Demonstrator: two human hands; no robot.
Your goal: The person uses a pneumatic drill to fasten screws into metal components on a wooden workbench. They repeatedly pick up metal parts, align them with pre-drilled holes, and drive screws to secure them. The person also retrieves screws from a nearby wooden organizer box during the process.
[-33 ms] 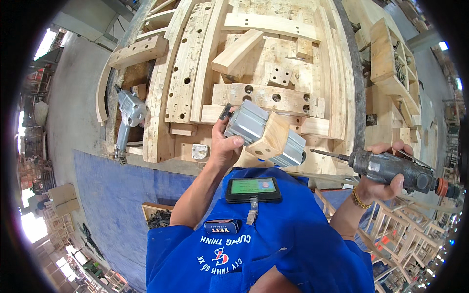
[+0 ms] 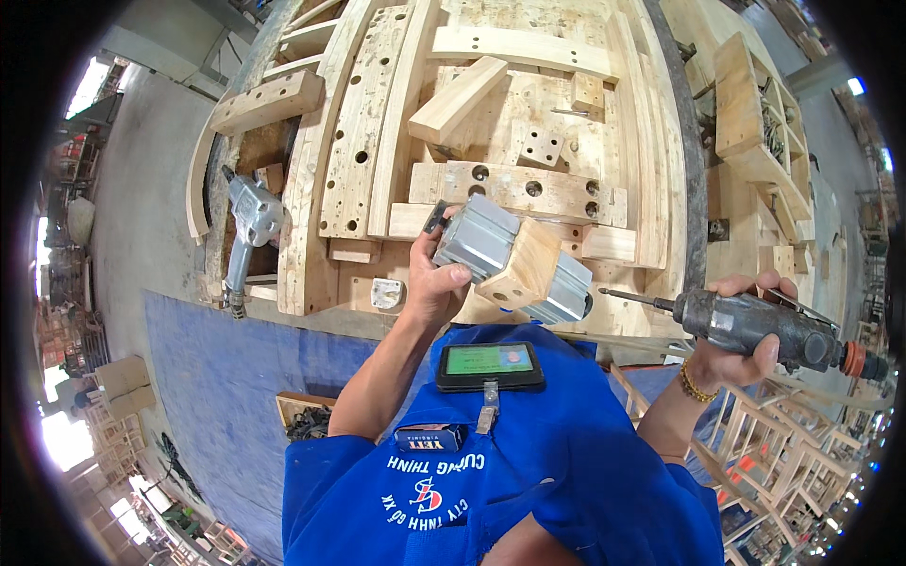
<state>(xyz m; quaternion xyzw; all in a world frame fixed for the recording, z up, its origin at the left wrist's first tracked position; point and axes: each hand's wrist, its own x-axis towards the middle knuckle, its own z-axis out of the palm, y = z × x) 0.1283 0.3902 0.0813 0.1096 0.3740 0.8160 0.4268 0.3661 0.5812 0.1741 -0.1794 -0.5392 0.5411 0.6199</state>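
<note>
While your left hand (image 2: 436, 283) is hiding its underside, you are gripping the metal-and-wood block assembly (image 2: 514, 259); your right hand (image 2: 741, 330) is clenching the pneumatic screwdriver (image 2: 755, 325).

Cylinder (image 2: 477, 241) ribbed matt grey metal, block (image 2: 528, 269) smooth pale wood, driver (image 2: 755, 325) dark worn metal, jig (image 2: 491, 123) rough raw wood.

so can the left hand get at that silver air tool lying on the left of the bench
Probably not as things stand: the left hand is wrapped around the grey metal and wood block. The silver air tool lies uncovered further left, with nothing between.
</note>
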